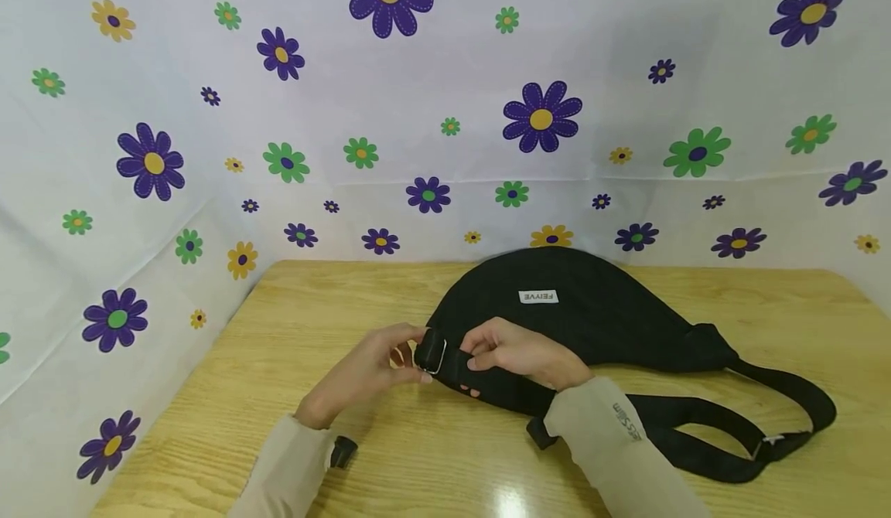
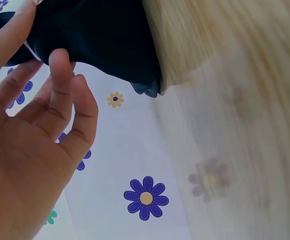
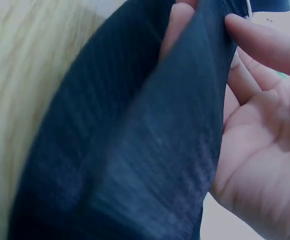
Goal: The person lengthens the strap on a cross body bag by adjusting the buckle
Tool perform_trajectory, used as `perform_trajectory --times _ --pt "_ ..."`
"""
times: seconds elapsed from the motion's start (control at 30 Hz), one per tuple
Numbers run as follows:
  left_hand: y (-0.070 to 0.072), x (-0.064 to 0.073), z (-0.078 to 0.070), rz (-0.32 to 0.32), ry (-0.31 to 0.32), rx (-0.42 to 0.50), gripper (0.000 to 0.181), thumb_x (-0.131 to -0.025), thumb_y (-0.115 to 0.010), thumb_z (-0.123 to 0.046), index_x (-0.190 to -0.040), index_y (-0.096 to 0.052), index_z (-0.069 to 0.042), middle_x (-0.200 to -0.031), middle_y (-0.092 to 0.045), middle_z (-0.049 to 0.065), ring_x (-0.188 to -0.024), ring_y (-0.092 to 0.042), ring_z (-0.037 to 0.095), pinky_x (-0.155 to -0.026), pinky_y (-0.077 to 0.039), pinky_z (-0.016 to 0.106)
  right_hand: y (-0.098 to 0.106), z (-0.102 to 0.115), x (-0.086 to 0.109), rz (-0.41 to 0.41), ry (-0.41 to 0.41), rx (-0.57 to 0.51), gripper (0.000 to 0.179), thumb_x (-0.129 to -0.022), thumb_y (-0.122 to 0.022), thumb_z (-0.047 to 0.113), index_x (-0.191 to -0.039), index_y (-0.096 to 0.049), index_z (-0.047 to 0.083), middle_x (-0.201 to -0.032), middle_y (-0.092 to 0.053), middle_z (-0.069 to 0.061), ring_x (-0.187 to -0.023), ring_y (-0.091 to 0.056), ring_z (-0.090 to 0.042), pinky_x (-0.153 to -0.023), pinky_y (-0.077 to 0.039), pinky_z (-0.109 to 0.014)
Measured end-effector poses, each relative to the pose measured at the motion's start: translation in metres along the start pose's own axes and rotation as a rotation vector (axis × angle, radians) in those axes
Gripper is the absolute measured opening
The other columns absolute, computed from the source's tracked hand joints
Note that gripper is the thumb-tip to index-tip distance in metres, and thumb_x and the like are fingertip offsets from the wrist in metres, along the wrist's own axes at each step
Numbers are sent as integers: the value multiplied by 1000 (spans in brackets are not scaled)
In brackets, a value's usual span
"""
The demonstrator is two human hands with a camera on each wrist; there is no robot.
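Note:
A black sling bag [image 1: 592,321] with a small white label [image 1: 538,297] lies on the table. At its left end, my left hand [image 1: 369,367] pinches the black webbing beside a metal ring [image 1: 443,357], thumb below and index finger above. In the left wrist view the other fingers of that hand [image 2: 30,145] are loosely bent. Just right of the ring, my right hand [image 1: 525,352] pinches the black strap [image 1: 508,394] between thumb and fingers. Up close, the right wrist view shows the strap [image 3: 170,145] folded, with fingertips behind it.
The strap loops rightward over the wooden table [image 1: 334,294] to a metal slider [image 1: 769,441]. A black strap end [image 1: 541,433] shows by the right sleeve. A small black piece [image 1: 343,451], its kind unclear, is beside the left sleeve. A flower-printed cloth [image 1: 445,77] hangs behind.

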State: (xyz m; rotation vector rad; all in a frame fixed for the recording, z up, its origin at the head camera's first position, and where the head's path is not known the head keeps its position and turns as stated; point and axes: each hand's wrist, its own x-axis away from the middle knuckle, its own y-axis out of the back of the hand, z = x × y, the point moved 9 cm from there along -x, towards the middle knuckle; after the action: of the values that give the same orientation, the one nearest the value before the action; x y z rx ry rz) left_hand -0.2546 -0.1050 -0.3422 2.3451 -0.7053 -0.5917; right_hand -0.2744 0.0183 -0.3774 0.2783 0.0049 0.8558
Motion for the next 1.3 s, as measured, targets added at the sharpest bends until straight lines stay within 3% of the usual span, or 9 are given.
perform_trajectory --times 0.17,0.33,0.57,0.7,0.83,0.93,1.17,1.3 --pt "0 -1 -2 4 -5 -2 44 -77 -74 -18 -118 -60 -13 -97 -59 -6 -72 -54 11 -68 -47 27 -1 7 -4 -28 31 2 11 -86 -54 -3 -92 -63 -3 -77 -63 -7 -73 -53 -16 -75 -40 -29" --pt "-3 -1 -5 9 -14 4 38 -77 -74 -19 -113 -62 -15 -95 -60 -7 -72 -55 11 -66 -47 29 -7 14 -9 -61 85 -47 13 -86 -51 -7 -92 -62 -7 -81 -66 -11 -74 -60 -20 -78 -45 -31" --pt "-4 -3 -6 2 -6 -22 33 -78 -73 -15 -109 -62 -15 -96 -60 -7 -72 -55 11 -66 -47 29 -10 15 -10 -64 82 -136 13 -88 -49 -6 -93 -60 -8 -84 -66 -17 -72 -63 -27 -78 -48 -38" --pt "-4 -4 -7 7 18 -26 35 -78 -72 -10 -111 -61 -10 -94 -59 -3 -73 -55 16 -66 -47 30 -5 9 -6 -51 37 -96 13 -88 -53 -2 -97 -62 -5 -85 -66 -13 -78 -61 -22 -81 -44 -32" --pt "-3 -3 -4 1 49 -15 36 -78 -72 -10 -112 -61 -9 -93 -59 -3 -74 -55 18 -66 -46 31 0 2 0 -11 -31 -6 8 -87 -57 2 -92 -63 -1 -68 -57 -2 -54 -46 -11 -54 -37 -22" --pt "-1 -2 0 -5 56 -15 36 -78 -73 -14 -113 -61 -13 -94 -60 -6 -75 -55 15 -67 -46 29 2 0 3 39 -45 57 3 -86 -58 1 -84 -60 0 -58 -42 3 -45 -30 -10 -44 -27 -20" --pt "-1 -1 1 -4 31 -6 37 -79 -72 -22 -114 -61 -17 -94 -59 -7 -74 -55 12 -66 -46 28 1 0 8 131 -23 132 7 -85 -55 -5 -81 -57 1 -56 -37 5 -46 -32 -7 -45 -30 -19" --pt "-2 -1 1 -5 20 3 39 -79 -72 -19 -115 -60 -13 -96 -59 -4 -74 -54 13 -67 -47 29 -1 3 7 124 19 141 7 -85 -53 -8 -82 -55 -2 -55 -32 5 -43 -30 -7 -46 -29 -19"
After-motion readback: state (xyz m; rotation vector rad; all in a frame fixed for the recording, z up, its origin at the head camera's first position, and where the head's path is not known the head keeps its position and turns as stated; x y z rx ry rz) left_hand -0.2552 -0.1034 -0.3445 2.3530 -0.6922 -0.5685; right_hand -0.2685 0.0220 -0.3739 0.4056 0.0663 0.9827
